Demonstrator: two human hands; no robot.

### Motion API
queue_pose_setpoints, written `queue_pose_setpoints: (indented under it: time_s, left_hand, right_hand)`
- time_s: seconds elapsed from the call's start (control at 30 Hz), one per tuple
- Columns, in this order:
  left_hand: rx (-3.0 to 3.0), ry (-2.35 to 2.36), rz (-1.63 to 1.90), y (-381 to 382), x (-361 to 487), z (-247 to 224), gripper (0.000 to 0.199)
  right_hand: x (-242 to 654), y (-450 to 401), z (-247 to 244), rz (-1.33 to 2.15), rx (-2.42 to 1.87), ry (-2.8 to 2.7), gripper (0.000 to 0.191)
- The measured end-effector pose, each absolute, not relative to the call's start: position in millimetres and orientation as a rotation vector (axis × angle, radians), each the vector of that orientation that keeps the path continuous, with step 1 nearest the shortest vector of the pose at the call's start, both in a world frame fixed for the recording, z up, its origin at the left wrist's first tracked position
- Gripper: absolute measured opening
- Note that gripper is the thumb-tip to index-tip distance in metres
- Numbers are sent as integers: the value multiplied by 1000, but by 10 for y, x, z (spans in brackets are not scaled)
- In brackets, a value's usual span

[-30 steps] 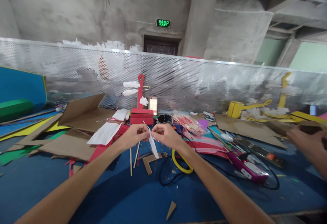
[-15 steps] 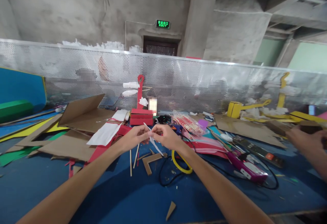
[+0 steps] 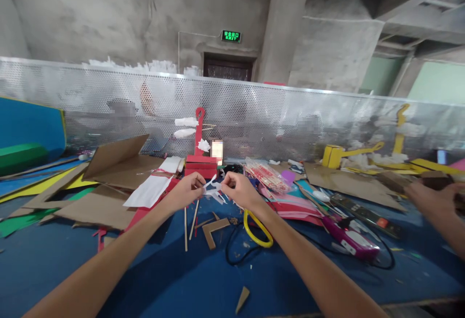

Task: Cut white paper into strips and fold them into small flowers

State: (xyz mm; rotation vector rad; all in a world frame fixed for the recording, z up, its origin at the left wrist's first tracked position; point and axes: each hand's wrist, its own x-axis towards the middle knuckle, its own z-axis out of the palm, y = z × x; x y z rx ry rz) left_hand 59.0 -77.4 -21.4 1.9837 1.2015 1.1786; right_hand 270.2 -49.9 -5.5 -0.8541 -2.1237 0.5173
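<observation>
My left hand (image 3: 188, 189) pinches one side of a torn, thin white piece of paper or tissue (image 3: 211, 191). On its other side, the fingers of my right hand (image 3: 239, 188) pinch the same piece, so it spans the gap between both hands above the table. Loose white ends stick up and hang down from it. Just behind stands a red cardboard box (image 3: 201, 169) with an upright red arm (image 3: 199, 136) carrying white wads (image 3: 186, 122) on thin sticks. Below my hands lie wooden sticks (image 3: 186, 233) and an L-shaped cardboard piece (image 3: 211, 234).
Scissors with a yellow handle (image 3: 269, 240) lie beside my right forearm. Further right are a bag of sticks (image 3: 267, 175), a purple power strip (image 3: 352, 241) and black cable. Cardboard sheets (image 3: 98, 206) cover the left. Another person's hand (image 3: 434, 199) is at far right.
My hands, close together before, have moved apart sideways. The white piece, earlier a narrow strip at my fingertips, now shows spread out between them.
</observation>
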Motion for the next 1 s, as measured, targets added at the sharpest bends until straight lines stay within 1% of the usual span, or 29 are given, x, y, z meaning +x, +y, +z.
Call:
queue_pose_setpoints:
  time_s: [0.13,0.37,0.5,0.6,0.67,0.77,0.87,1.0]
  left_hand:
    - [2232,1424,1150,-749,474,-231,11]
    - [2385,1912,946,-838,416,-116,11]
    - [2360,2195,859,-859,311,-52,13]
    - [2313,2280,899,-839,205,-10,15]
    - [2258,2148,959,-822,165,21,14]
    - [2104,1723,1011,-828,178,59,12]
    - [1864,1338,990,-883,246,56,18]
    - [1676,1110,855,-931,303,-30,20]
  right_hand:
    - [2726,-426,-114,464,-911,-2109,5]
    - [2743,-374,-133,499,-922,-2094,15]
    - [2814,-311,-121,368,-998,-2106,18]
    - [2889,-248,-108,279,-1038,-2091,21]
    - [2930,-219,-91,283,-1049,-2078,20]
    - [2951,-207,-62,392,-1026,-2051,15]
    - [2927,-218,-48,599,-959,-1998,12]
    - [2872,-246,-53,875,-876,-1883,11]
